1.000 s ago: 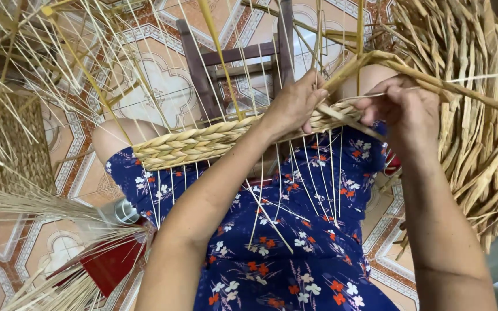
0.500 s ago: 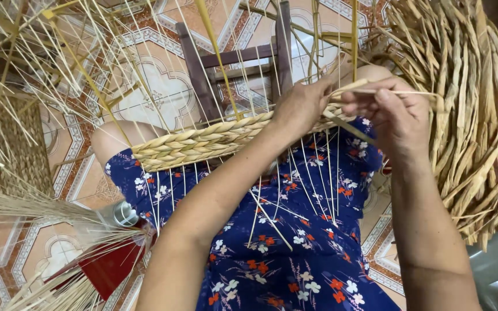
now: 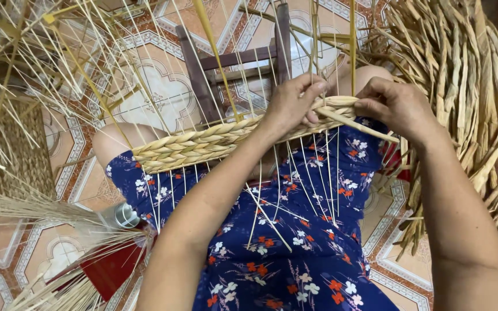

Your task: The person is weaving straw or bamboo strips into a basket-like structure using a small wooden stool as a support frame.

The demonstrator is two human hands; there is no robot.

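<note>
1. Straw-coloured flat strands are plaited into a woven band (image 3: pixel 203 144) that is held across the lap, over the blue flowered dress (image 3: pixel 295 253).
2. Seen from the head view, the left hand (image 3: pixel 292 103) is closed over the band's top edge, pinning the last weave.
3. The right hand (image 3: pixel 396 106) is pinched shut on a loose flat strand (image 3: pixel 358 124), which is best kept taut and flat as it is passed between the thin upright stakes (image 3: pixel 318 167).
4. Dry, stiff reed bundles (image 3: pixel 468 103) are piled at the right; a dark wooden stool (image 3: pixel 237 63) stands on the patterned tile floor (image 3: pixel 53 253).
</note>
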